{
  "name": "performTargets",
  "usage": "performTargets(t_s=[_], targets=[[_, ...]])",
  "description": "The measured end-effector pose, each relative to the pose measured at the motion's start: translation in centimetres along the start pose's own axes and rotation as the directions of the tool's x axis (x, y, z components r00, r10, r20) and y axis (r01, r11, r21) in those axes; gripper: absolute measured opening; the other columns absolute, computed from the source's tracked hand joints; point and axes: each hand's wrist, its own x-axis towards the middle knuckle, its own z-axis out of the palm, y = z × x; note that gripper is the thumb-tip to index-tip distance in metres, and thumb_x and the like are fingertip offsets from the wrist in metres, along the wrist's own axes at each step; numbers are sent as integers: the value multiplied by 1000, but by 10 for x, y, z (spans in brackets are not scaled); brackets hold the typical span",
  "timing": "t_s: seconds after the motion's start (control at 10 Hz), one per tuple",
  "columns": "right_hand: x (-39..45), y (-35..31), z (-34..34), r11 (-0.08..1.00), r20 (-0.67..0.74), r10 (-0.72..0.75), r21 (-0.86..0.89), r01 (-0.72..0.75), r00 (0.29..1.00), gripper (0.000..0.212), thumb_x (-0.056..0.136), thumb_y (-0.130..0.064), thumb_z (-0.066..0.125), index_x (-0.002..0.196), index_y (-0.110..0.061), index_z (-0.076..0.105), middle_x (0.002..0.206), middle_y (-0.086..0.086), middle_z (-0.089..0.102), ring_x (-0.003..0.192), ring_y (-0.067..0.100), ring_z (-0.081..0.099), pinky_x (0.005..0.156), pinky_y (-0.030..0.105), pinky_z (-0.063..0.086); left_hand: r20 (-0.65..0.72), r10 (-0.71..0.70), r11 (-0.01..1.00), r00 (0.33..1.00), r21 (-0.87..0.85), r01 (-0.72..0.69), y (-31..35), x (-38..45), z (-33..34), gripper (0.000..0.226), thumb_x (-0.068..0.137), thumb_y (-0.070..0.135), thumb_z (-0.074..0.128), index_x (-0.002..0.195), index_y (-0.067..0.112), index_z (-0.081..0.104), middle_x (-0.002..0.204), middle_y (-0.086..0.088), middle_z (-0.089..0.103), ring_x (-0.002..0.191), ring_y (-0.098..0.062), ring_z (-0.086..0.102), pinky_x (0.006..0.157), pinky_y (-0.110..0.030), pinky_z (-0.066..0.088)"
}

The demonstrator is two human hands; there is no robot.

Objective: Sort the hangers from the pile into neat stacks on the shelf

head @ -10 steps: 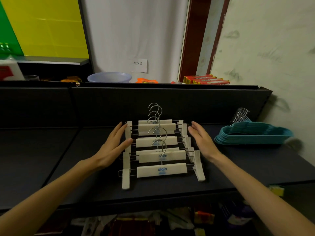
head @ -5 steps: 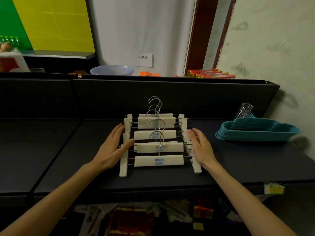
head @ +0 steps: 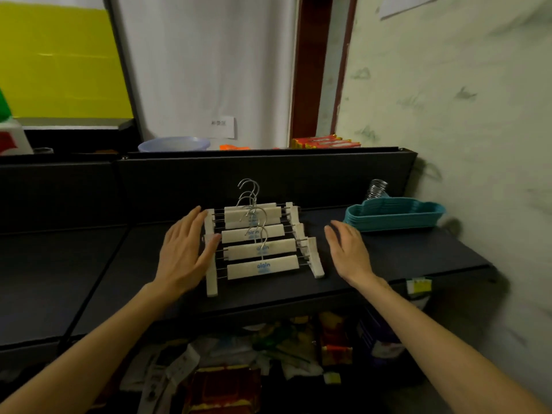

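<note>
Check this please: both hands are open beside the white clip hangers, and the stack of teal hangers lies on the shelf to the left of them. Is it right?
Not quite. The head view shows the teal hangers lying to the right of the white clip hangers, not the left. The rest holds: left hand and right hand are open beside them on the shelf.

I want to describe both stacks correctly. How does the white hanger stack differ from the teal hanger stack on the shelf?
The white hanger stack is fanned out in steps, each bar showing; the teal hanger stack is nested tightly into one block. The white hangers are straight bars with clips at the ends; the teal ones are curved. The white stack lies between the left hand and right hand; the teal one is beside the wall. Both lie flat on the dark shelf and have metal hooks.
</note>
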Motion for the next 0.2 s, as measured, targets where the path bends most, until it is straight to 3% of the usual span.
performTargets(t_s=[0.1, 0.2], targets=[[-31, 12, -12, 932, -20, -35, -362, 25, 999, 67, 102, -59, 25, 150, -15, 41, 155, 4, 42, 147, 22, 28, 118, 42, 26, 43, 91, 985, 995, 143, -96, 27, -3, 4, 81, 99, 69, 19, 159, 15, 24, 165, -10, 25, 151, -26, 26, 123, -45, 21], [-44, 14, -17, 893, 31, 74, -447, -52, 997, 73, 101, -63, 19, 154, -15, 35, 159, 4, 35, 151, 24, 18, 121, 44, 19, 89, 68, 983, 994, 162, -82, 43, -4, 12, 85, 98, 71, 16, 160, 14, 20, 166, -12, 21, 152, -28, 22, 124, -47, 18]])
